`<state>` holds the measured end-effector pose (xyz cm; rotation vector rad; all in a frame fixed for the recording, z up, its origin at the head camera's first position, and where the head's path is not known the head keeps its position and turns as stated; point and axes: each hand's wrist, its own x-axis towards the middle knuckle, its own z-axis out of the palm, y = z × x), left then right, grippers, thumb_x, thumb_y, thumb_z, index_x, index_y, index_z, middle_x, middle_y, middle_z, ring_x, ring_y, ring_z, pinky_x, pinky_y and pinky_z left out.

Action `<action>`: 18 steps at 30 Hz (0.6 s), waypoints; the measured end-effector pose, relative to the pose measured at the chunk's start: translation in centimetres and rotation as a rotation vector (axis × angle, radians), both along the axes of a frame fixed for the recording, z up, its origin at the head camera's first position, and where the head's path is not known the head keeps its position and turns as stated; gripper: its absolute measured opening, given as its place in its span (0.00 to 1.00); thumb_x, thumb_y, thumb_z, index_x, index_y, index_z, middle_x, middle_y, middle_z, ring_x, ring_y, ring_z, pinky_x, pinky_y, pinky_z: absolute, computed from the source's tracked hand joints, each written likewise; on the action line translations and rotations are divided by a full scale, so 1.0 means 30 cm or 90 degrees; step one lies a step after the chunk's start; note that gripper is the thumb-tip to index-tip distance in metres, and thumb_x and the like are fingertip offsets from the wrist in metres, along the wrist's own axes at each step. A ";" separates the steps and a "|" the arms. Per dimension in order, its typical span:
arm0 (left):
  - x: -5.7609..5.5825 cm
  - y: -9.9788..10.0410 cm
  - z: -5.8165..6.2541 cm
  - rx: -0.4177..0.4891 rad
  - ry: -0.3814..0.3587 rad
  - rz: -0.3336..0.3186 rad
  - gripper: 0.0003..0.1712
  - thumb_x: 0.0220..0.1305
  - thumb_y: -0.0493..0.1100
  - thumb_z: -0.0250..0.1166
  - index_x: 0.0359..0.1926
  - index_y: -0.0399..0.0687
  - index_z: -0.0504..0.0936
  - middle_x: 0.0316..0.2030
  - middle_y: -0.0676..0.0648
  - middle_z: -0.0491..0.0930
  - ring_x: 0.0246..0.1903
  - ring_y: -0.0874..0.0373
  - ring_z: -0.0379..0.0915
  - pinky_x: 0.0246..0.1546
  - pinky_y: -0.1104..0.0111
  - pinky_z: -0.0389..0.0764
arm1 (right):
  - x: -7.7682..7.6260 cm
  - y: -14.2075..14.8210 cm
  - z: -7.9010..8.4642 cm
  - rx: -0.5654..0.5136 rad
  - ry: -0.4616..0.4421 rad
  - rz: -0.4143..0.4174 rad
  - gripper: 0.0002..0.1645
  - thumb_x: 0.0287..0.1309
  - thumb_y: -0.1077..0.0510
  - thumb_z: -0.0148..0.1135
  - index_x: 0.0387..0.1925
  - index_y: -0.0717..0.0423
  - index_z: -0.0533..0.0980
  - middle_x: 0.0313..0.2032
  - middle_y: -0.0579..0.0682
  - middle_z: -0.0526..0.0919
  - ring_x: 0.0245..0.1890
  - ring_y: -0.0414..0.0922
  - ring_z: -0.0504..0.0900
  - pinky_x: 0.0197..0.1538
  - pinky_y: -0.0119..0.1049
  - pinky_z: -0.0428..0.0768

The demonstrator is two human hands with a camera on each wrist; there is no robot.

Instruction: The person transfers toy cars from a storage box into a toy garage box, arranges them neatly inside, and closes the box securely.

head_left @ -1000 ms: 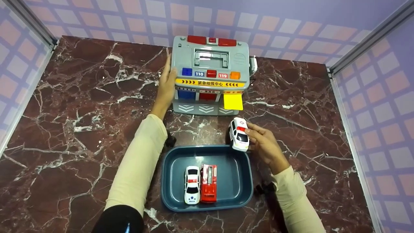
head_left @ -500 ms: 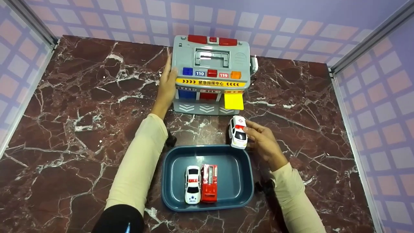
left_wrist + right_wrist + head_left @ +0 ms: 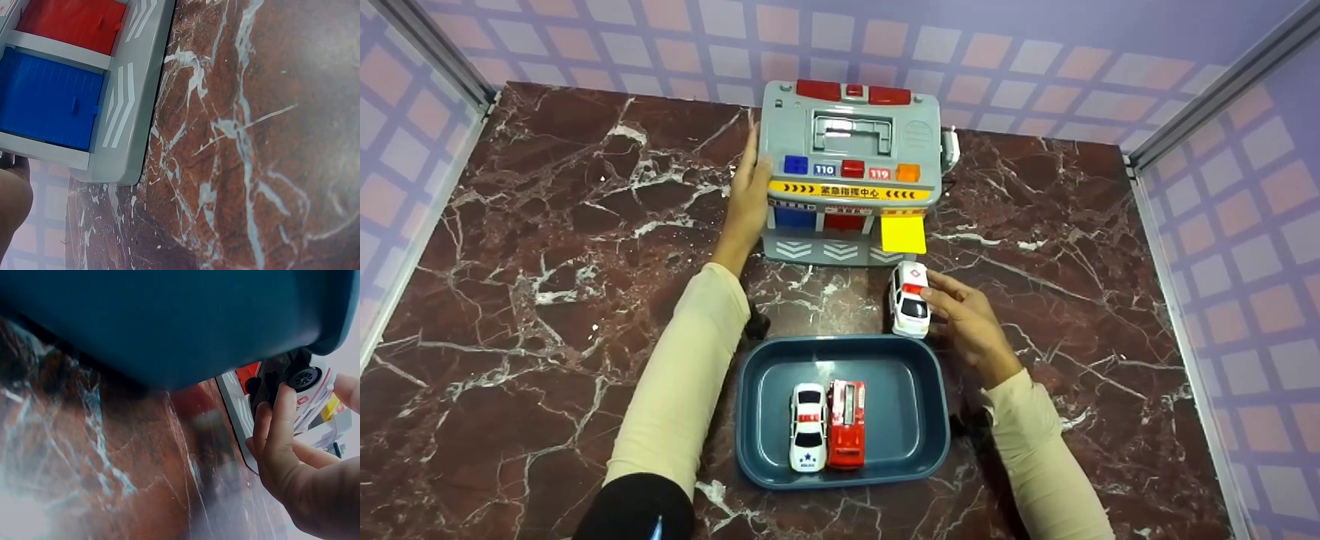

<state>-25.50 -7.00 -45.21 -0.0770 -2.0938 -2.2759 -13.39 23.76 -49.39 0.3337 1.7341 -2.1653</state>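
My right hand [image 3: 971, 322] holds a white toy ambulance [image 3: 913, 311], thumb near its red light bar. In the right wrist view, the fingers [image 3: 281, 422] press along the ambulance's [image 3: 306, 391] side and underside, with a wheel showing. The ambulance is held between the grey toy emergency station [image 3: 847, 142] and the far edge of the tray. My left hand [image 3: 748, 199] rests against the station's left side, its fingers straight and partly hidden behind it. A yellow flap [image 3: 903, 235] stands raised at the right bay. The blue door [image 3: 50, 101] and red door [image 3: 73, 25] are down.
A dark blue tray [image 3: 746, 420] stands near me. In it lie a white toy police car [image 3: 808, 431] and a red toy fire engine [image 3: 847, 427], side by side. A patterned wall [image 3: 982, 49] rises behind the station on the marble-look table [image 3: 570, 300].
My right hand has carried the ambulance slightly away from me and left, off the tray's far rim and closer to the station. The left hand stays at the station's side.
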 end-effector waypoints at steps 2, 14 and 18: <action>0.001 -0.001 0.001 -0.001 0.002 -0.001 0.34 0.80 0.44 0.44 0.80 0.53 0.44 0.80 0.52 0.47 0.76 0.59 0.49 0.75 0.77 0.50 | -0.004 -0.001 -0.003 -0.004 0.000 -0.006 0.36 0.67 0.64 0.57 0.73 0.67 0.59 0.45 0.48 0.83 0.39 0.43 0.86 0.33 0.33 0.86; -0.005 -0.001 -0.007 0.009 -0.003 -0.002 0.34 0.80 0.44 0.44 0.80 0.55 0.45 0.79 0.53 0.48 0.76 0.59 0.51 0.75 0.76 0.52 | -0.019 -0.005 -0.015 0.003 0.003 -0.005 0.35 0.68 0.64 0.57 0.73 0.66 0.59 0.45 0.48 0.84 0.40 0.45 0.86 0.35 0.34 0.87; -0.032 -0.004 -0.045 0.009 -0.002 0.001 0.34 0.80 0.45 0.44 0.80 0.56 0.45 0.79 0.53 0.48 0.76 0.59 0.50 0.75 0.76 0.50 | -0.023 -0.007 -0.016 0.007 -0.004 -0.011 0.35 0.69 0.64 0.56 0.74 0.65 0.59 0.45 0.48 0.82 0.38 0.42 0.85 0.32 0.31 0.85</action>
